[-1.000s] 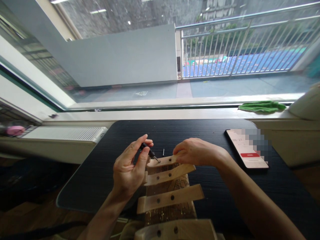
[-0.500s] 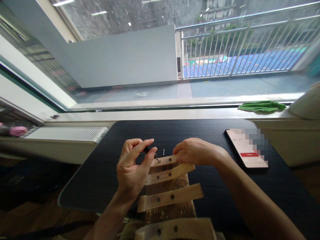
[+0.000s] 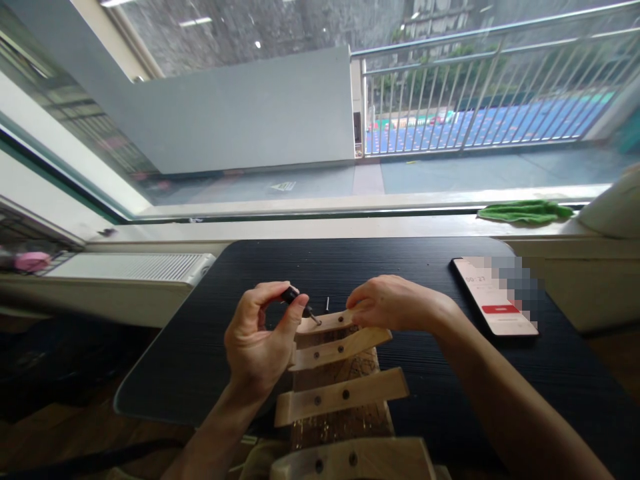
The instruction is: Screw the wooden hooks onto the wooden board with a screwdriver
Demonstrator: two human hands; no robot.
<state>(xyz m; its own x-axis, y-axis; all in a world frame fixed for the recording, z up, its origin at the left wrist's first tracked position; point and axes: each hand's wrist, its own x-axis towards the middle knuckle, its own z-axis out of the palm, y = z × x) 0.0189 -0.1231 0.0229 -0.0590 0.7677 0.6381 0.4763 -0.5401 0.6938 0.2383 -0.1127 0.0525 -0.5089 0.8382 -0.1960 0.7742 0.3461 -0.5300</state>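
Between thumb and fingers, my left hand (image 3: 263,333) holds a small screwdriver (image 3: 291,295) with a black handle. Its tip rests at a hole or screw in the farthest wooden slat (image 3: 327,323). My right hand (image 3: 393,303) grips the right end of that slat, fingers curled over it. Several pale slats, among them a nearer slat (image 3: 360,393), lie across a brown patterned board (image 3: 345,430), and dark screw heads show in them. A loose screw (image 3: 327,304) stands or lies on the black table (image 3: 415,257) just beyond the far slat; which, I cannot tell.
To the right on the table lies a phone (image 3: 493,300) with a lit screen. A green cloth (image 3: 525,211) is on the window sill (image 3: 320,229) behind. At the left, a white radiator (image 3: 135,268) stands beside the table.
My left fingers have shifted on the screwdriver, uncovering more of its black handle; the hand sits slightly farther left. My right hand keeps its place on the slat.
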